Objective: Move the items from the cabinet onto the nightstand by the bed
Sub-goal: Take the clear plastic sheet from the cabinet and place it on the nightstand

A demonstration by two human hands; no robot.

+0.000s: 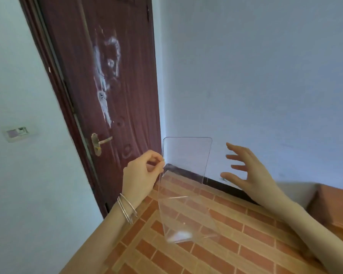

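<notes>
light: soft, even daylight | blur: slight motion smear | edges: wide-angle bowing

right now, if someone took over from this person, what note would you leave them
Left hand pinches the left edge of a clear plastic sheet, held in the air above the tiled floor near the brown door.
Right hand is open, fingers spread, beside the sheet's right edge, not touching.
Done: this item is picked up.
Left: carry it to the nightstand; no nightstand or cabinet is clearly in view, only a brown wooden piece at the right edge.
</notes>
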